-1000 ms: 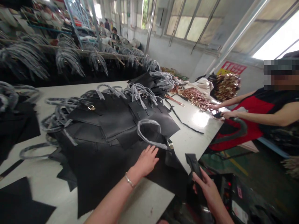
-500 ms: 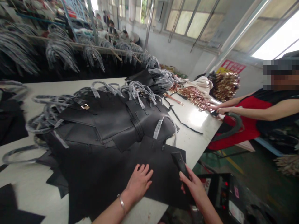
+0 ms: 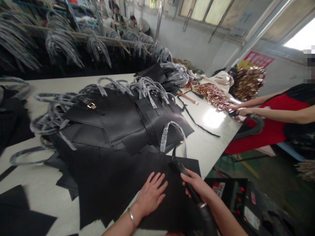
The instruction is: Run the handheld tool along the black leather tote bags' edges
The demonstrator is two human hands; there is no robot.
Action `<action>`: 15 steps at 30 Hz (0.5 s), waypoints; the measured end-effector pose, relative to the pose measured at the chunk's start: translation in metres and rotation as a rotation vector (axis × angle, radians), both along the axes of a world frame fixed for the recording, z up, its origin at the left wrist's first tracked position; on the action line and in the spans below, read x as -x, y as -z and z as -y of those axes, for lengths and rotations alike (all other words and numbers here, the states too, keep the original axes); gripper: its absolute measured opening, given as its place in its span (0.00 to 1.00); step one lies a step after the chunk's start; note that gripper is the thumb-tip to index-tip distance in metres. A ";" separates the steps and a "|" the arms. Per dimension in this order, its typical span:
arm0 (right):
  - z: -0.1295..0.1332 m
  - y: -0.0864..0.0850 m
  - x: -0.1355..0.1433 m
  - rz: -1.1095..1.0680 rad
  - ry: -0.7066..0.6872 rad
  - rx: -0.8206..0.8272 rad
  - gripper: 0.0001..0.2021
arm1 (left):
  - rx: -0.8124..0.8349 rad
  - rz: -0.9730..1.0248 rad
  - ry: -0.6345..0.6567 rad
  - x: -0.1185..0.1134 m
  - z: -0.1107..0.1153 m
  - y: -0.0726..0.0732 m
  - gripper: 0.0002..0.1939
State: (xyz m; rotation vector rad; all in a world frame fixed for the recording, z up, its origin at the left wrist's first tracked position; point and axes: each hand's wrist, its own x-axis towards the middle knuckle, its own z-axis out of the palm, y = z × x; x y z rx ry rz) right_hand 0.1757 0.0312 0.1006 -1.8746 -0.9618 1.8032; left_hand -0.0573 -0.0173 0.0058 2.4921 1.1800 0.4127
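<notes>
In the head view, your right hand (image 3: 197, 185) is wrapped around a black tool (image 3: 195, 198), its flat head on or just over the top panel (image 3: 118, 183), by the foot of a wrapped loop (image 3: 163, 139). Your left hand (image 3: 152, 195) lies open on that same panel, left of the grip, fingers spread and holding nothing. The panel rests on the table (image 3: 204, 144), beneath both your hands, and the loop stands up at its far edge, just ahead of your grip. As for how far things stand, you seem to be partway through: several panels in the stack (image 3: 118, 114), ahead and left of the grip, show wrapped loops (image 3: 145, 87) at their edges, while the near loop is in position, though you cannot tell whether it is fixed. How many panels are left to work on cannot be told either. For containers, you can make out none with visible contents; the black box (image 3: 236, 196) right of your grip shows red lights, its inside hidden. Brown straps (image 3: 214, 98) lie heaped on the table, ahead and right, near a co-worker's hands (image 3: 242, 112). Far ahead and left, a rail (image 3: 110, 41) bears bundles (image 3: 61, 46) of wrapped straps.
</notes>
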 end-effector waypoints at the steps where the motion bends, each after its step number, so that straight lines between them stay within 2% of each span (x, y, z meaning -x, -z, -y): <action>1: -0.003 -0.001 0.000 0.001 0.002 0.003 0.26 | 0.002 0.001 0.001 0.000 0.000 0.000 0.25; 6: 0.001 -0.006 -0.006 0.019 -0.027 0.040 0.27 | 0.005 0.010 -0.011 -0.001 0.000 -0.003 0.24; 9: 0.003 -0.002 -0.004 0.026 -0.006 0.025 0.29 | -0.004 0.012 -0.024 -0.002 0.000 -0.003 0.23; 12: -0.004 0.003 -0.001 0.071 0.071 -0.118 0.33 | -0.023 0.004 -0.038 -0.003 0.000 0.000 0.23; 15: -0.011 -0.003 -0.011 0.147 0.195 -0.272 0.33 | -0.042 0.000 -0.041 -0.004 0.000 0.003 0.23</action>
